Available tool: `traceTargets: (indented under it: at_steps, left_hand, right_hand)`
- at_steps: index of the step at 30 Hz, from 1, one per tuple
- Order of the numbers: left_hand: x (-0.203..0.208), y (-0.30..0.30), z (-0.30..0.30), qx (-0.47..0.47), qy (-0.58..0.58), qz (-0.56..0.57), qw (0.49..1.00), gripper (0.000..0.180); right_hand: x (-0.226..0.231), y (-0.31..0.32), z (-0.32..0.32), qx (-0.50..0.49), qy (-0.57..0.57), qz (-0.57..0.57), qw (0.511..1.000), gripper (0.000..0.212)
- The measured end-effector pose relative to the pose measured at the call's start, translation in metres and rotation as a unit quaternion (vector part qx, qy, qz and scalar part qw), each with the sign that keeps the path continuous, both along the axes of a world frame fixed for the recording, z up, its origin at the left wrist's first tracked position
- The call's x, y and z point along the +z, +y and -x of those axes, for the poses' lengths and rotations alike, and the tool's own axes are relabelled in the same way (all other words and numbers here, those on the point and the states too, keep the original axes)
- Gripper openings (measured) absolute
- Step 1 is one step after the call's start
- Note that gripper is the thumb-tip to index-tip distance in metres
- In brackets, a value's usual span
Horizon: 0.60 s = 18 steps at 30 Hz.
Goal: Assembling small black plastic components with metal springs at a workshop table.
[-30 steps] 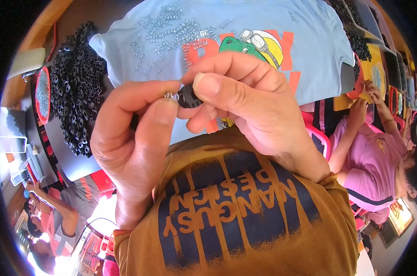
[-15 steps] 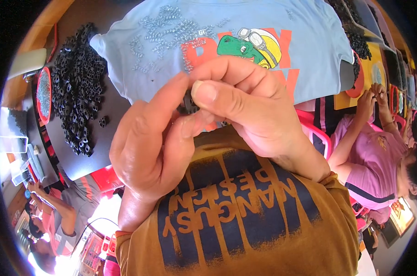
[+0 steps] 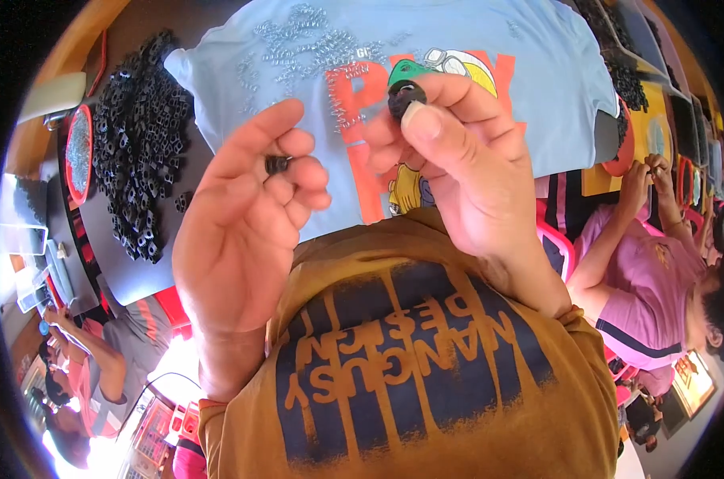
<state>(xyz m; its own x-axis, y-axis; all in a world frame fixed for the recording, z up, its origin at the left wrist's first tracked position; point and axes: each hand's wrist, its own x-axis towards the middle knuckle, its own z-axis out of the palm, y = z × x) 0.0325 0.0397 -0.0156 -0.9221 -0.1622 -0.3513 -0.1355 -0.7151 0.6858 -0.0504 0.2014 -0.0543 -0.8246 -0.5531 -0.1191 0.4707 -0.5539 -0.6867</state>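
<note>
My right hand [image 3: 477,160] pinches a round, dark plastic part [image 3: 405,99] between thumb and fingertips, above the blue T-shirt [image 3: 537,96] spread over the table. To its left, my left hand [image 3: 238,215] is turned palm up with the forefinger stretched out. Its other fingers curl around a small black plastic piece [image 3: 277,164], held apart from the right hand's part. Many small metal coil springs [image 3: 306,44] lie scattered on the shirt beyond my hands.
A heap of black plastic parts [image 3: 138,160] covers the table's left side, beside a red-rimmed tray [image 3: 86,180] of springs. More black parts [image 3: 629,88] lie at the far right. Co-workers sit on both sides; one in a pink shirt [image 3: 641,279] is at the right.
My hands, together before, have moved apart. The left has dropped back and turned its palm up; the right has lifted away with the round part, which now shows.
</note>
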Motion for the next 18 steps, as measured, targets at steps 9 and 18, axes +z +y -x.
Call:
traceTargets:
  at_steps: [9, 18]
  left_hand:
    - [0.007, 0.015, -0.011, 0.031, -0.007, 0.175, 0.984, 0.043]
    - [0.005, 0.026, -0.020, 0.056, 0.078, 0.425, 0.900, 0.042]
  right_hand:
    - [-0.001, -0.004, -0.007, -0.007, 0.081, -0.003, 0.997, 0.021]
    - [0.008, -0.003, -0.015, 0.105, 0.042, -0.019, 0.993, 0.016]
